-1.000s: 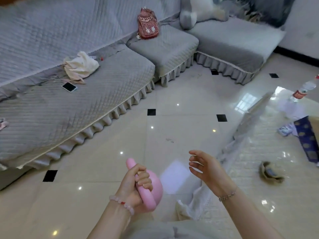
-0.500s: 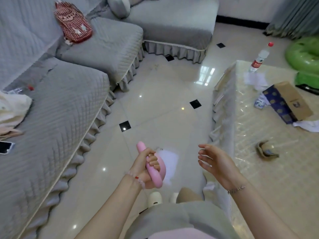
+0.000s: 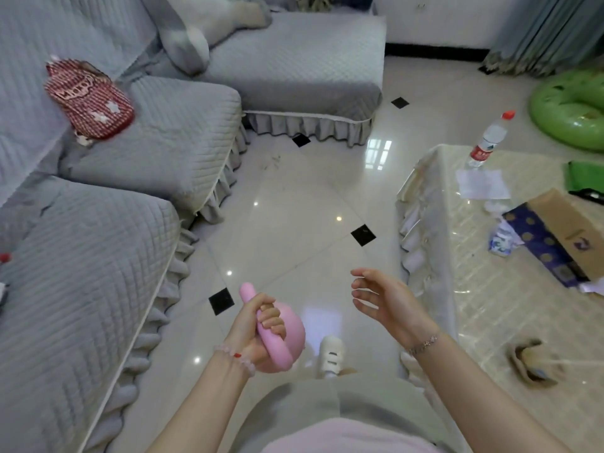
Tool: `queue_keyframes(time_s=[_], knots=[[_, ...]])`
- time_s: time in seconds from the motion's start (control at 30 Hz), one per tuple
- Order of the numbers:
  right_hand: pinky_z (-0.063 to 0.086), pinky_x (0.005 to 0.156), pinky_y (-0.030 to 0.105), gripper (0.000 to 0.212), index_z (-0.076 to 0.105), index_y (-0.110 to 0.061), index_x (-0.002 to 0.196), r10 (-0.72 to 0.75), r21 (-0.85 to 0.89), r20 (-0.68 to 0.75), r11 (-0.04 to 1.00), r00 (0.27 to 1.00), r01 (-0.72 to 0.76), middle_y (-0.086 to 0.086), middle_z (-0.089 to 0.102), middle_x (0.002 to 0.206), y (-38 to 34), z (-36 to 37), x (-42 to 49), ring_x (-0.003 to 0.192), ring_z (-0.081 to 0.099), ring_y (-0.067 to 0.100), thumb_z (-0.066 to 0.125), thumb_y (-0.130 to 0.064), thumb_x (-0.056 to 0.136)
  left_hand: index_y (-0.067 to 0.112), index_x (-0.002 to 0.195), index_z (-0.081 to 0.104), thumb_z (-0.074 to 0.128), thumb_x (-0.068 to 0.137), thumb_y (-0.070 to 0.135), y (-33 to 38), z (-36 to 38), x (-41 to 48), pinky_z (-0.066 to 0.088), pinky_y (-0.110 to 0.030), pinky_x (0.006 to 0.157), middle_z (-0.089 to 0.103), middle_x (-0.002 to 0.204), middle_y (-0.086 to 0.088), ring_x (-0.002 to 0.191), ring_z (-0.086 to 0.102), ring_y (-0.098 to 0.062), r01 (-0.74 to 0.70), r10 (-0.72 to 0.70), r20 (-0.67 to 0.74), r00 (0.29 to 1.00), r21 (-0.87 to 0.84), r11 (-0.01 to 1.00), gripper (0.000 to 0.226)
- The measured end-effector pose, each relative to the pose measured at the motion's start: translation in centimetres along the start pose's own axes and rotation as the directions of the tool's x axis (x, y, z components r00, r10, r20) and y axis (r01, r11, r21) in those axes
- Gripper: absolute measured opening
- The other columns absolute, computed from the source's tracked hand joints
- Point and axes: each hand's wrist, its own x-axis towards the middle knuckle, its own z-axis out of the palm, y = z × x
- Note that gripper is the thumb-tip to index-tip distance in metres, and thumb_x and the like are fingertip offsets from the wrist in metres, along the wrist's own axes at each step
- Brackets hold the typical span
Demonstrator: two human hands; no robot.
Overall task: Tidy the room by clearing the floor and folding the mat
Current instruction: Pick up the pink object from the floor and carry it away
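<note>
A strip of bare floor (image 3: 294, 207) runs along the left side of the table (image 3: 421, 197), between the table's frilled cover edge and the skirted front of the sofa (image 3: 98, 273). The strip widens toward the table's far corner and opens to the right past that corner. Beyond the table, the sofa's end section closes it off, its skirt running straight across. A few dark specks (image 3: 271, 161) lie on the tiles off the table's far-left corner.

The left hand (image 3: 253, 335) is over this strip, left of the table's near corner. Its fingers are clenched round the handle of a pink toy (image 3: 287, 328), whose round body is held up clear of the floor. The right hand (image 3: 392, 305) hangs just beside the table's left edge, fingers loosely spread and grasping nothing, apart from the toy. A white shoe (image 3: 331, 354) stands on the floor below the hands, near the table's near-left corner.

On the table, a bottle (image 3: 488, 142) stands by the far edge with a paper (image 3: 482, 184) just in front of it. A box (image 3: 568, 230) lies along the right side. A brown thing (image 3: 529, 364) sits toward the near edge, too blurred to name.

Past the table's far-right side a green ring (image 3: 575, 109) lies on the floor, with a curtain (image 3: 549, 31) behind it. Across the strip from the table, a red bag (image 3: 88, 99) leans on the sofa seat against the backrest.
</note>
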Motion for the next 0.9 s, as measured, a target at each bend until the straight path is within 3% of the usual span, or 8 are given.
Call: queue_keyframes(time_s=[0.13,0.33,0.57,0.9], knots=[[0.050,0.074,0.028,0.018,0.067,-0.012,0.090,-0.043,-0.003,-0.017,0.999,0.999,0.043,0.001,0.061,0.073,-6.4,0.0,4.3,0.070,0.059,0.015,0.049,-0.015,0.093,0.020,0.042,0.031,0.054,0.066,0.008,4.2,6.6,2.5,0.022,-0.015,0.036,0.022,0.035,0.007,0.028,0.024,-0.008,-0.032,0.031,0.067,0.997,0.017,0.999,0.036],[0.049,0.075,0.029,0.018,0.066,-0.010,0.092,-0.086,0.064,-0.082,0.994,0.993,0.091,0.001,0.061,0.070,-13.0,-0.4,9.7,0.070,0.058,0.015,0.048,-0.015,0.094,0.021,0.041,0.031,0.051,0.073,0.009,10.1,16.1,7.4,0.021,-0.016,0.038,0.021,0.035,0.008,0.029,0.023,-0.007,-0.026,0.007,0.148,0.989,0.130,0.991,0.039],[0.050,0.074,0.030,0.018,0.066,-0.011,0.093,-0.115,0.176,-0.225,0.972,0.968,0.156,0.001,0.062,0.071,-20.0,-0.8,17.8,0.069,0.060,0.014,0.049,-0.015,0.093,0.020,0.042,0.031,0.054,0.069,0.008,17.2,26.7,15.1,0.023,-0.015,0.037,0.023,0.035,0.008,0.029,0.025,-0.007,0.067,-0.127,0.227,0.966,0.254,0.965,0.038],[0.049,0.076,0.029,0.020,0.066,-0.012,0.088,-0.142,0.277,-0.397,0.923,0.907,0.266,-0.001,0.062,0.067,-31.7,1.6,28.7,0.066,0.059,0.013,0.048,-0.014,0.094,0.019,0.039,0.032,0.043,0.084,0.011,27.8,41.3,24.7,0.025,-0.016,0.033,0.023,0.035,0.008,0.028,0.025,-0.006,0.151,-0.300,0.267,0.916,0.464,0.873,0.048]])
